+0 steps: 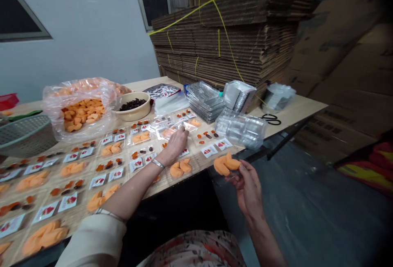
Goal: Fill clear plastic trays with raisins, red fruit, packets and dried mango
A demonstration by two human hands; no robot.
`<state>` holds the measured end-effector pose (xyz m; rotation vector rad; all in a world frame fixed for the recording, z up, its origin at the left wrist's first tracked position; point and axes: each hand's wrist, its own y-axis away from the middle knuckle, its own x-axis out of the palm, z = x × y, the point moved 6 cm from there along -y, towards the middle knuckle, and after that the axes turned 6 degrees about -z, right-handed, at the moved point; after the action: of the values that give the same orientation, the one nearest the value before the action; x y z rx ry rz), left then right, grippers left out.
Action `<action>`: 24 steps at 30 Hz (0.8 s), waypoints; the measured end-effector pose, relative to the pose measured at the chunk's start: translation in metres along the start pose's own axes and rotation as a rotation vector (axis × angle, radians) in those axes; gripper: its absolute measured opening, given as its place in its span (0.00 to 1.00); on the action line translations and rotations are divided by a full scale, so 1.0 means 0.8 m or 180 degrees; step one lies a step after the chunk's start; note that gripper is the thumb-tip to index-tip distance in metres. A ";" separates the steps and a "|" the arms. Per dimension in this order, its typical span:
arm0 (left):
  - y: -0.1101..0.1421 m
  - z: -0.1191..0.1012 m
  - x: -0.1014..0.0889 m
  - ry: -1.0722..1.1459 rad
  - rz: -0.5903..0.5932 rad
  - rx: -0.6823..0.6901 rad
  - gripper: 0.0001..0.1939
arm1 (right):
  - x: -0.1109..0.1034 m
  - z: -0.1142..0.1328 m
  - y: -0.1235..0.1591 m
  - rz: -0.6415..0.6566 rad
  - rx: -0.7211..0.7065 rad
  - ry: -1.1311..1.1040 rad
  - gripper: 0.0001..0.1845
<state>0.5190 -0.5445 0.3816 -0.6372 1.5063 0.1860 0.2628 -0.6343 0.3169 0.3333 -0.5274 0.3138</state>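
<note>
My right hand pinches a cluster of curved orange pieces between thumb and fingers, just off the table's front edge. Across the table, my left hand has its fingers curled down at a clear plastic lid or sheet; its fingertips are partly hidden, and I cannot make out what they grip. Just below that hand lies a clear tray with orange pieces. Printed white packets and small dried fruit pieces sit in the tray nearest my right hand.
Rows of similar filled trays cover the left side. Behind stand a bag of orange pieces, a bowl of dark fruit, stacked clear containers and black scissors. Flattened cardboard is piled at the back.
</note>
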 end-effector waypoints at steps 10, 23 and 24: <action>-0.006 0.000 -0.001 0.0235 -0.0362 0.0040 0.18 | 0.026 -0.018 0.000 0.0248 0.0019 0.0172 0.27; -0.005 -0.005 0.002 0.0116 -0.0186 -0.0103 0.20 | 0.037 -0.021 0.007 0.0497 0.0281 0.0272 0.27; -0.005 -0.005 0.002 0.0104 -0.0170 -0.0105 0.20 | 0.037 -0.021 0.007 0.0506 0.0295 0.0267 0.27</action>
<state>0.5174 -0.5503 0.3811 -0.7092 1.5186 0.1605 0.2923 -0.6166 0.3208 0.3671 -0.4586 0.5051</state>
